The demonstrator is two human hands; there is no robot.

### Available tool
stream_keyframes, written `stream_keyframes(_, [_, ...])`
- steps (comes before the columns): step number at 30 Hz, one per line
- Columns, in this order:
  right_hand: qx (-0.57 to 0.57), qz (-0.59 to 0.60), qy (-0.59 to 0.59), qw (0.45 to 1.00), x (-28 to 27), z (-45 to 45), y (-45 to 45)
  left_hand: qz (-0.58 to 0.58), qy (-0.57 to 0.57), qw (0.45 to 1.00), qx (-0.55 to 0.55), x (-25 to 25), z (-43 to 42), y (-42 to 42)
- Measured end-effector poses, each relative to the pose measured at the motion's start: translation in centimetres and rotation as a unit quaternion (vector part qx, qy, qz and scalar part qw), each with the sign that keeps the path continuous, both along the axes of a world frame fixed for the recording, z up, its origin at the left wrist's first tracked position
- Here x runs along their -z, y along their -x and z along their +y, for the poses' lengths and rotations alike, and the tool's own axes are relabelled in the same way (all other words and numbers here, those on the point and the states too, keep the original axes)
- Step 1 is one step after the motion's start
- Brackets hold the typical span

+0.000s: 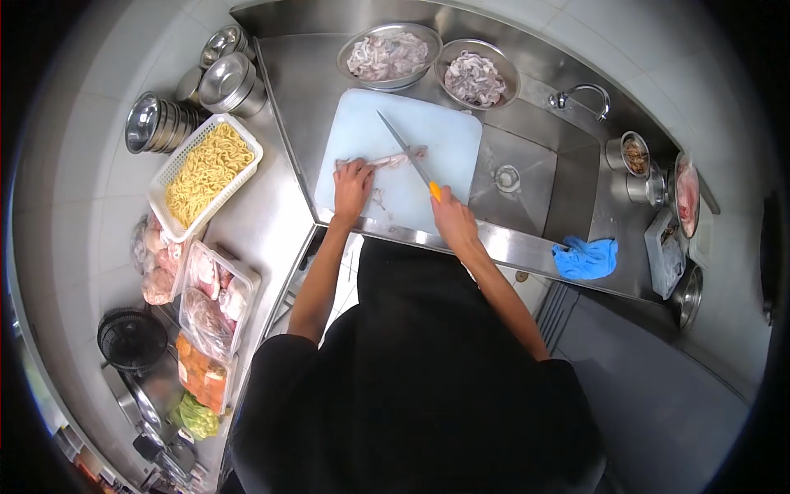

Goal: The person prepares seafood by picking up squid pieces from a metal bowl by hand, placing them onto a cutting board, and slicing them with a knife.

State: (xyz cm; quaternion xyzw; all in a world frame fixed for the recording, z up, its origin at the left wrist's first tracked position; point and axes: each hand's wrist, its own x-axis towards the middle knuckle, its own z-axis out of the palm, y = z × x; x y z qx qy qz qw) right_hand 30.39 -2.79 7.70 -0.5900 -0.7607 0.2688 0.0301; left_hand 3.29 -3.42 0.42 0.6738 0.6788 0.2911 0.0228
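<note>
My right hand (455, 221) grips a long kitchen knife by its yellow handle (435, 190). Its blade (398, 142) points up and to the left, crossing over a thin, pinkish-white strip of raw flesh (391, 160). That strip lies across the white cutting board (407, 111); its exact kind cannot be made out. With bent fingers, my left hand (354, 191) presses on the strip's left end, covering part of it. Small scraps (378, 198) lie on the board just right of my left hand.
Two metal bowls (341, 62) (515, 86) of pale cut pieces stand behind the board. Right are a sink (527, 156), faucet (588, 89) and blue cloth (585, 258). A noodle basket (158, 198), a container (247, 313) of raw meat and stacked metal bowls (160, 123) stand left.
</note>
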Motion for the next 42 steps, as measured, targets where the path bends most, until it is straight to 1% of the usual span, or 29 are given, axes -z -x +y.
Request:
stream_keyframes(1, [-0.007, -0.013, 0.006, 1.000, 0.8, 0.7, 0.7, -0.016, 0.008, 1.000, 0.019, 1.0, 0.5, 0.0])
stream_keyframes(2, [-0.014, -0.026, 0.012, 0.999, 1.4, 0.9, 0.9, -0.028, -0.010, 1.000, 0.003, 1.9, 0.9, -0.1])
stream_keyframes(4, [0.000, -0.052, 0.048, 0.997, 1.5, 0.0, -0.1, -0.051, -0.001, 0.999, -0.009, 2.1, 1.1, 0.1])
stream_keyframes(6, [0.002, -0.069, 0.064, 0.996, 1.9, -0.5, -2.4, -0.056, -0.011, 0.998, -0.012, 1.9, 1.7, 0.4])
stream_keyframes(8, [0.001, -0.079, 0.077, 0.994, 3.0, -3.6, -6.3, -0.042, -0.022, 0.999, 0.005, 1.8, 1.0, 0.6])
stream_keyframes(11, [-0.026, -0.108, 0.065, 0.992, 0.2, -5.3, -9.1, -0.033, 0.011, 0.999, -0.016, 2.1, 1.2, 1.0])
stream_keyframes(14, [-0.039, -0.105, 0.056, 0.992, -2.3, -5.2, -10.6, -0.034, -0.016, 0.999, 0.012, 1.5, 0.2, 1.7])
stream_keyframes(17, [-0.032, -0.086, 0.031, 0.995, -3.7, -5.2, -9.1, -0.027, -0.026, 0.999, -0.025, 0.2, -2.0, 1.9])
stream_keyframes(18, [-0.022, -0.070, 0.027, 0.997, -3.1, -5.0, -8.0, -0.033, -0.021, 0.998, -0.039, 0.0, -2.4, 2.0])
stream_keyframes(20, [-0.039, -0.041, 0.025, 0.998, -2.6, -4.0, -4.6, -0.045, -0.016, 0.996, -0.070, -0.2, -2.7, 1.8])
stream_keyframes(21, [-0.047, -0.026, 0.024, 0.998, -2.3, -3.5, -2.6, -0.068, -0.015, 0.996, -0.061, -0.2, -2.6, 1.6])
stream_keyframes(23, [-0.057, -0.039, 0.043, 0.997, -2.0, -2.2, 1.8, -0.115, -0.013, 0.992, -0.044, 0.1, -1.7, 1.2])
stream_keyframes(24, [-0.059, -0.024, 0.054, 0.997, -1.5, -1.7, 3.8, -0.111, -0.026, 0.993, -0.024, 0.6, -1.4, 1.2])
stream_keyframes(26, [-0.061, 0.005, 0.075, 0.995, -0.2, -0.8, 6.4, -0.108, -0.036, 0.993, -0.024, 1.4, -1.0, 1.1])
stream_keyframes(29, [-0.074, -0.010, 0.064, 0.995, 4.0, -1.2, 6.7, -0.117, -0.034, 0.992, -0.031, 1.7, -1.3, 1.0])
stream_keyframes(32, [-0.049, -0.045, 0.122, 0.990, 2.5, -2.8, 3.1, -0.121, -0.046, 0.991, -0.033, 1.8, -1.3, 1.3])
stream_keyframes(33, [-0.057, -0.049, 0.120, 0.990, 1.3, -3.8, 1.5, -0.121, -0.053, 0.991, -0.030, 1.8, -1.2, 1.4])
stream_keyframes(36, [-0.072, -0.058, 0.107, 0.990, -0.6, -5.6, -3.2, -0.159, -0.013, 0.985, -0.065, 0.9, -1.4, 1.4])
stream_keyframes(39, [-0.059, -0.078, 0.084, 0.992, -1.4, -6.3, -6.5, -0.268, 0.023, 0.963, -0.021, -0.8, -0.5, 1.0])
stream_keyframes(40, [-0.056, -0.089, 0.076, 0.991, -1.6, -6.3, -7.2, -0.321, 0.085, 0.943, 0.025, -2.3, -0.2, 0.7])
stream_keyframes(42, [-0.029, -0.081, 0.060, 0.995, -2.2, -6.5, -8.2, -0.328, 0.156, 0.924, 0.118, -2.3, -0.4, 1.5])
